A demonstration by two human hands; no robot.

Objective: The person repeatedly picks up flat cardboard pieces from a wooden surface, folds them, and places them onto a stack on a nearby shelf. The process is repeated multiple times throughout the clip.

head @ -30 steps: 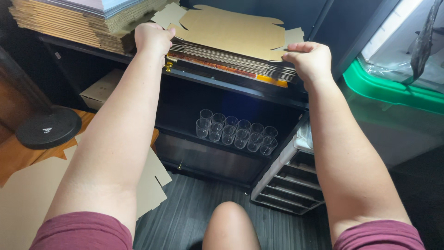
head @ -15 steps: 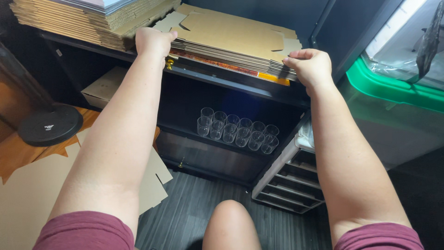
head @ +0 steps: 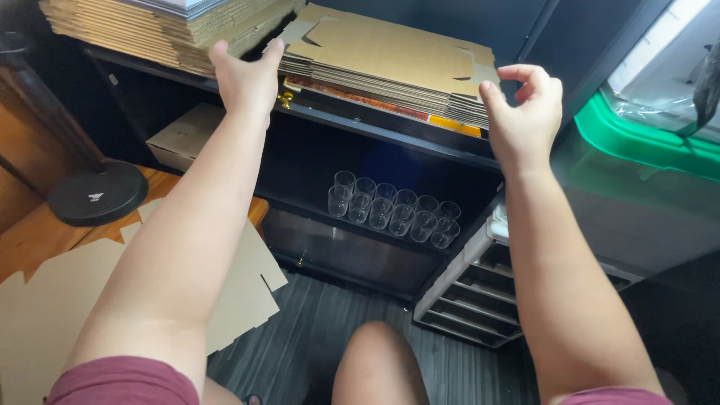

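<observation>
Both hands open: left hand and right hand flank the flat cardboard stack. Light, stiff, floppy when lifted singly; best gripped at opposite edges.

Clear cups clustered mid-frame on lower shelf. Round black base at left, on wood floor. Green-rimmed bin upper right. Small drawer unit lower right of centre. Cardboard box left, under the shelf.

Dark shelving unit; grey plank floor; wooden tabletop left.
</observation>
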